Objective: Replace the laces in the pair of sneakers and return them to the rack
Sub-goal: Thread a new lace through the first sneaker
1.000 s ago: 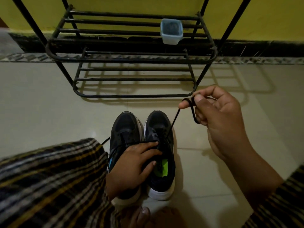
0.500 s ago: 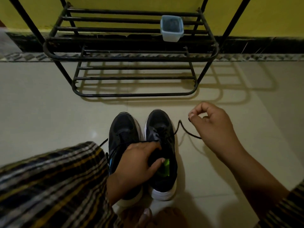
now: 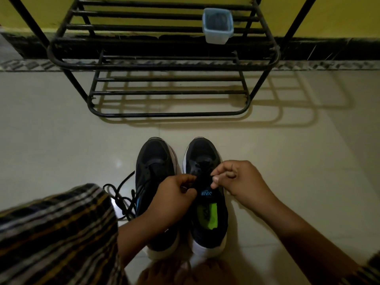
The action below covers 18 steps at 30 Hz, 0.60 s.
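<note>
We are in the middle of the lacing step, working on the right-hand shoe. At the far left our checked woven sleeve (image 3: 55, 233) fills the corner, and just beside it a loose black lace (image 3: 121, 197) lies coiled on the glossy pale tiled floor (image 3: 51, 140), against the left sneaker (image 3: 153, 173). Our left hand (image 3: 174, 199) has its fingers curled in a pinch at the tongue of the right sneaker (image 3: 207, 202), apparently on its lace, which is too dark to make out. Our right hand (image 3: 238, 182) pinches likewise, thumb to forefinger. Both shoes are dark mesh with smooth white soles, standing side by side; the right shows a lime insole. Next, we judge, we must draw the cord through an eyelet. Beyond stands the black metal-bar rack (image 3: 164, 115), carrying a translucent square tub (image 3: 217, 25).
</note>
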Motion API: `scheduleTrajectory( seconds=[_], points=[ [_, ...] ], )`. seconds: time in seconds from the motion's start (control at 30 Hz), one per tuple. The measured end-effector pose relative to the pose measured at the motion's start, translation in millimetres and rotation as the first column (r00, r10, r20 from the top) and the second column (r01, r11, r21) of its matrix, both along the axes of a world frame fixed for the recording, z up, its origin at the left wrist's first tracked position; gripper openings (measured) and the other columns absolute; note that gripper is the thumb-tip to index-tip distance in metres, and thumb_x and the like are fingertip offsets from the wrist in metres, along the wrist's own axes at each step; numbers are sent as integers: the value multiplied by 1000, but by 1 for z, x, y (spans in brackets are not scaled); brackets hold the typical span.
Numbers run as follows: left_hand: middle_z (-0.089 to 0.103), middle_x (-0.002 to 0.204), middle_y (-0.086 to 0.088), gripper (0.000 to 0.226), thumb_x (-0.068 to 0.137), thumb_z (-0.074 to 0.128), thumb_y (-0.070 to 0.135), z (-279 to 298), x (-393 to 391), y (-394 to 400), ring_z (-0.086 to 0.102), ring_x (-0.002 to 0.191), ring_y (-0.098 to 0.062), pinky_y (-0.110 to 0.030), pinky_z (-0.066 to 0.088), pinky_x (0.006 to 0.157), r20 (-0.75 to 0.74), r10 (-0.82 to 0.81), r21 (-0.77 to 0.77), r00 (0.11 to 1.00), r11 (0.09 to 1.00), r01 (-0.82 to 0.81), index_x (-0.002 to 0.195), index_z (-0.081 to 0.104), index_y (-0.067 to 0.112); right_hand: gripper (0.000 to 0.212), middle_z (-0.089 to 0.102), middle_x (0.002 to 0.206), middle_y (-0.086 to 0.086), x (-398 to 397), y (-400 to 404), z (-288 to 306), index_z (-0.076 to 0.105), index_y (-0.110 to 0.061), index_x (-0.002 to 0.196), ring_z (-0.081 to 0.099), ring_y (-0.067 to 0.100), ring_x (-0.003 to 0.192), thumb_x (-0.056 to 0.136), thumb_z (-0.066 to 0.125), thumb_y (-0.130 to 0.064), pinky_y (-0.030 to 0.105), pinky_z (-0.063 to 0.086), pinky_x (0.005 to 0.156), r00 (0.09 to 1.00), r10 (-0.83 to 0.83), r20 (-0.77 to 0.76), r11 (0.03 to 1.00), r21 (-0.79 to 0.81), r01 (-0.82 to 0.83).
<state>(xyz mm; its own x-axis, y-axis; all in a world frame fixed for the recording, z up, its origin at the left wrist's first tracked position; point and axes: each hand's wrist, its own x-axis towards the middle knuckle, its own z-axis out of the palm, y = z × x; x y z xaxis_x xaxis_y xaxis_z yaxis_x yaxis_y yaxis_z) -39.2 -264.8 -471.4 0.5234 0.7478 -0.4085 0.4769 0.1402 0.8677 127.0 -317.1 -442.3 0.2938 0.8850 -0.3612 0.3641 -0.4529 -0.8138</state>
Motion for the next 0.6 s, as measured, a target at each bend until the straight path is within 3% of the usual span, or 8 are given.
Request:
scheduleTrajectory(
  seconds=[0.1, 0.23, 0.6],
  points=[
    [73, 93, 3, 34, 88, 53, 0, 1, 0, 0, 69, 83, -8, -26, 57, 79, 30, 18, -49, 999, 999, -17, 106, 67, 26, 14, 65, 72, -7, -8, -1, -6, 68, -22, 72, 57, -2, 65, 81, 68, -12, 9, 44, 63, 979, 27, 203, 996, 82, -44],
    [72, 89, -2, 21, 86, 57, 1, -3, -2, 0, 69, 83, -13, -34, 56, 83, 10, 79, -81, 997, 994, -78, 98, 67, 16, 7, 55, 80, -9, -18, -3, -15, 69, -20, 73, 56, 5, 75, 80, 69, -16, 20, 47, 68, 929, 95, 359, 986, 94, -137],
    [74, 90, -3, 23, 87, 58, 2, -8, -5, 0, 70, 87, -17, -39, 55, 87, 65, 101, -110, 993, 990, -93, 101, 71, 15, 13, 49, 76, -9, -24, 2, -25, 64, -18, 68, 55, 11, 70, 81, 67, -17, 30, 48, 65, 925, 63, 375, 989, 100, -108]
  ],
)
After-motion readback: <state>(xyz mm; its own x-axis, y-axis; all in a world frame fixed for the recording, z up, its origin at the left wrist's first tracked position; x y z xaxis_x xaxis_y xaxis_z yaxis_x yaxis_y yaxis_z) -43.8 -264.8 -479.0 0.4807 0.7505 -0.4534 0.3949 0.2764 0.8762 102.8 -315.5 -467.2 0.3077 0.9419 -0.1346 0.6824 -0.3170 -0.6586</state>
